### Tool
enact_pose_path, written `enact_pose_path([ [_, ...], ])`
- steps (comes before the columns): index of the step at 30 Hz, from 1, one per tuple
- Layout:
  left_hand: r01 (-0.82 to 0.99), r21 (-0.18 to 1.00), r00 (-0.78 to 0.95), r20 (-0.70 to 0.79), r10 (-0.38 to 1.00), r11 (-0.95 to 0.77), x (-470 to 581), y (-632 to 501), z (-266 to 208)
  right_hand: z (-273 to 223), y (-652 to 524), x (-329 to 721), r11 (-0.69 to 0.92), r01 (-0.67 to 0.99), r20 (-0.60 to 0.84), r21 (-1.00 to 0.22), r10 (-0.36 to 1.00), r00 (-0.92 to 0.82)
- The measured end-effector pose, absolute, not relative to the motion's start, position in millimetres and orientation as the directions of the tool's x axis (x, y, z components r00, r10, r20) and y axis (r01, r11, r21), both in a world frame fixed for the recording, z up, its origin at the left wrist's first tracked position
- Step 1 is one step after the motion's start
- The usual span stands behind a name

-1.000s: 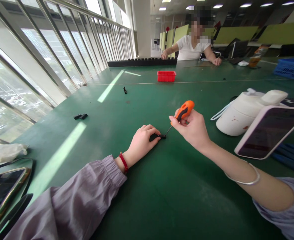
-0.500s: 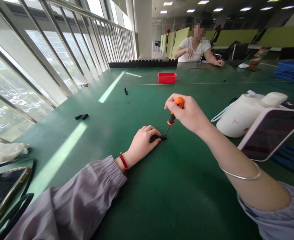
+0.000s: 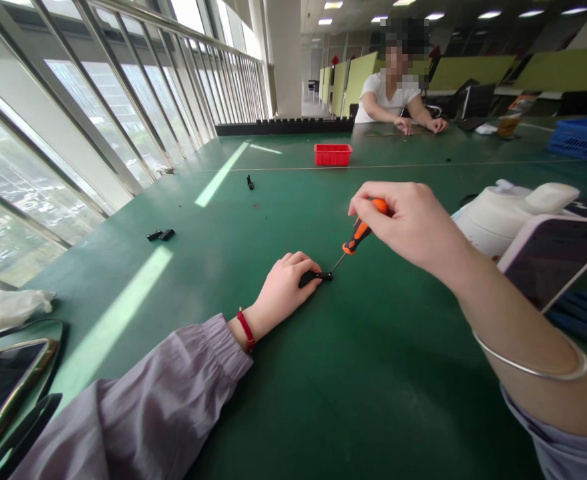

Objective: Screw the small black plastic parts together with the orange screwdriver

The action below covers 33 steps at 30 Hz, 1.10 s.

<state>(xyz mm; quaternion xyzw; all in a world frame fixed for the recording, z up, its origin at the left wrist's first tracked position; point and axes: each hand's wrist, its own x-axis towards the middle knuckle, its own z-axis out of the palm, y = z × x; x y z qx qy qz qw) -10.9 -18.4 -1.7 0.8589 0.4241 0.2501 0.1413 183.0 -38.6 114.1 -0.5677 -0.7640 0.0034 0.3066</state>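
Observation:
My left hand (image 3: 289, 283) rests on the green table and pinches a small black part (image 3: 325, 275) between thumb and fingers. Much of that part is hidden by the hand. In my right hand (image 3: 406, 223) is a screwdriver (image 3: 358, 237) with an orange and black handle, held from above. Its shaft slants down to the left, and the tip meets the right end of the black part; whether it sits in a hole I cannot make out.
Small black pieces (image 3: 160, 235) lie at left, another black piece (image 3: 250, 183) farther back. A red bin (image 3: 333, 155) stands beyond. At right are a white bottle (image 3: 493, 213), a phone (image 3: 558, 257) and a blue basket (image 3: 580, 143). A person (image 3: 390, 97) sits opposite.
My right hand has moved right and the screwdriver has tilted from near upright to a clear slant. My left hand stays in place. The person opposite has lowered one hand to the table.

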Motion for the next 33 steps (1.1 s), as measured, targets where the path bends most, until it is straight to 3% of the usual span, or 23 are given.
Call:
enact_pose_path([
  [10,0.662,0.463,0.511,0.298,0.807,-0.590,-12,-19,-2,119,-47,184,0.310,0.924,0.425,-0.222,0.884,-0.195],
  [15,0.655,0.462,0.515,0.306,0.801,-0.598,-12,-18,-3,117,-47,183,0.347,0.905,0.441,-0.245,0.871,-0.215],
  [21,0.653,0.463,0.514,0.311,0.799,-0.600,-12,-17,-3,120,-50,183,0.261,0.950,0.394,-0.170,0.902,-0.177],
  [26,0.655,0.462,0.513,0.309,0.801,-0.598,-11,-18,-3,121,-51,181,0.344,0.906,0.412,-0.248,0.884,-0.223],
  [33,0.642,0.467,0.527,0.307,0.793,-0.608,-9,-17,-2,121,-52,182,0.315,0.919,0.384,-0.235,0.899,-0.210],
])
